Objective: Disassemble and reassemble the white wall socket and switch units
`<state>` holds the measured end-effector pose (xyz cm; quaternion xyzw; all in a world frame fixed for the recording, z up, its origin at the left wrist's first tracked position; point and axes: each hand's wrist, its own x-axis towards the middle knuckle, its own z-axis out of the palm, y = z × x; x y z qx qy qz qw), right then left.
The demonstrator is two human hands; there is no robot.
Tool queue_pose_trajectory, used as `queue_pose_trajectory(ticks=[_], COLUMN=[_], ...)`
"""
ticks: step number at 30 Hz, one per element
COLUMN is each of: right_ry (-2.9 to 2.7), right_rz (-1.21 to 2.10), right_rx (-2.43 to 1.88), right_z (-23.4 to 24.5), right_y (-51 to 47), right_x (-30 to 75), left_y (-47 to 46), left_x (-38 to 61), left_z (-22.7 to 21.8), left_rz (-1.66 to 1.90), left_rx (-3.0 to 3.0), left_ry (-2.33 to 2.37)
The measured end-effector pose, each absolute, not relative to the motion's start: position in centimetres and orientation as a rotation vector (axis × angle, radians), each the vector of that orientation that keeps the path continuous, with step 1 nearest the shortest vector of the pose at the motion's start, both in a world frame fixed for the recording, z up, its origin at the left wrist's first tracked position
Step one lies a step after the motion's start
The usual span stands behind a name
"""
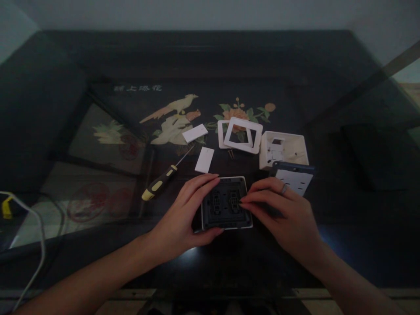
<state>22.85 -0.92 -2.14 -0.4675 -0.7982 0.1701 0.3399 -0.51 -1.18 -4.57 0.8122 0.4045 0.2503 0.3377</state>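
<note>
A square wall switch point(225, 221), black inside with a white rim, is in front of me over the table. My left hand point(188, 214) grips it from the left, fingers on its upper edge and thumb along its lower edge. Two raised black rocker mounts show side by side in its middle. At the right-hand mount, the fingertips of my right hand point(282, 210) are pinched together; whatever is between them is too small or hidden. A ring is on one finger of that hand.
Beyond the hands lie two white rocker covers point(204, 159), white frames point(243, 148), small screws point(231, 154) and a screwdriver point(160, 181) with a black-and-yellow handle. At right stand a white back box point(297, 146) and a white slotted plate point(295, 180). A white cable point(42, 236) runs at left.
</note>
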Motion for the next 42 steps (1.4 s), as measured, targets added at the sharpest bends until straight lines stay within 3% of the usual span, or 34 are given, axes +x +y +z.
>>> queue_pose_trajectory(ticks=[10,29,42], right_ry=[-2.052,-2.281,-2.334], right_rz=[0.480,0.007,0.010], right_rx=[-1.221,-0.985,-0.966], right_z=[-2.3,-2.8,-2.2], right_y=[-0.8,-0.6,-0.4], right_x=[22.9,23.3,23.9], left_y=[-1.1,-1.0,-0.9], left_x=[-0.5,-0.4,-0.4], left_z=[-4.6,-4.2,-4.2], left_rz=[0.653,0.637,0.660], left_rx=[2.113,2.138,2.142], left_ry=[1.057,1.053,1.030])
